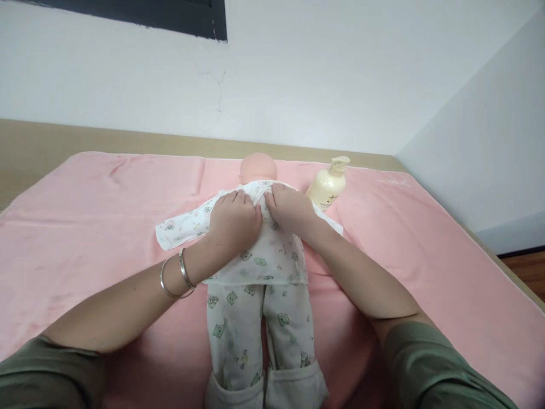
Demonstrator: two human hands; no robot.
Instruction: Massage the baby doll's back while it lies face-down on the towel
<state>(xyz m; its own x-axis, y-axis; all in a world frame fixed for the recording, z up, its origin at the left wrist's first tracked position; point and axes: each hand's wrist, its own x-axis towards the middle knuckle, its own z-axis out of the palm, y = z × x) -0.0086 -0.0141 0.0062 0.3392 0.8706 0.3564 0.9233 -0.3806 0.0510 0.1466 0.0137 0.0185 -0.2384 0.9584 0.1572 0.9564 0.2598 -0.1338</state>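
A baby doll [259, 168] lies on a pink cloth [106, 238], its head toward the wall. It wears a white printed top [272, 261] and matching trousers [238, 324] with turned-up cuffs. My left hand [236, 221], below two silver bangles on the wrist, has its fingers curled into the top on the left of the chest. Close beside it, my right hand [292, 207] grips the top near the collar. Both sets of fingertips are partly hidden in the fabric. One sleeve reaches out to the left; the other shows partly behind my right forearm.
A cream pump bottle [327, 184] leans or lies on the cloth right of the doll's head. Behind the cloth runs a wooden table edge [170, 142] against a white wall [298, 85]. A dark frame [191, 17] is at the upper left.
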